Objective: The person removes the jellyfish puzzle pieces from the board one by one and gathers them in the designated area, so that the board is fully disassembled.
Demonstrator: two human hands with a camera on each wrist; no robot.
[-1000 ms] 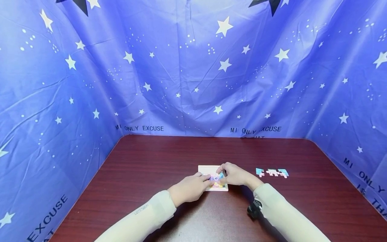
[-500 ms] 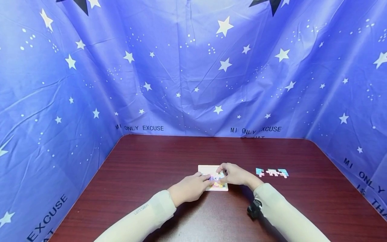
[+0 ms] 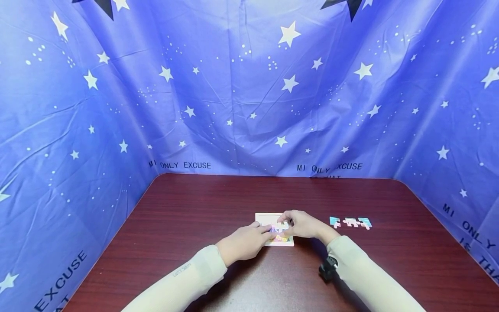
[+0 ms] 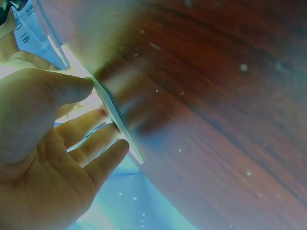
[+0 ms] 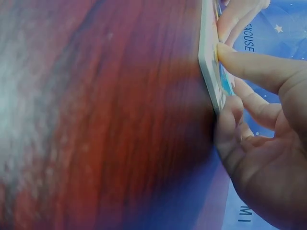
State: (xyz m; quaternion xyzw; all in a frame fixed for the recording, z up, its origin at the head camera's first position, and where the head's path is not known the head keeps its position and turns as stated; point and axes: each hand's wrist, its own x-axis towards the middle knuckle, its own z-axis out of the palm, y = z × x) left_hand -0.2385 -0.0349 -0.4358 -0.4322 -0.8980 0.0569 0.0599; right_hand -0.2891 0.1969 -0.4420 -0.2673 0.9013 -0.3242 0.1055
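Observation:
A small white puzzle tray (image 3: 263, 216) lies on the table, partly filled with pink, purple and yellow pieces. My left hand (image 3: 244, 242) reaches over its left side, fingers extended and resting on it. In the left wrist view, the thumb and fingertips are right at the tray's edge (image 4: 115, 112). My right hand (image 3: 306, 225) comes in from the right and pinches a jigsaw piece (image 3: 283, 226) over the right part of the tray. That piece looks pale and shiny from above; its blue side (image 5: 226, 85) shows between the fingers in the right wrist view.
To the right of the tray, several loose jigsaw pieces (image 3: 352, 222) in blue and pink lie in a row on the dark red wooden table (image 3: 202, 199). A blue star-patterned cloth (image 3: 249, 86) closes off the back and both sides. A black device (image 3: 328, 269) sits at the right wrist.
Under the right fingers, the piece has turned from looking blue to looking pale and shiny. Both hands stay almost in place, and the loose pieces have not moved.

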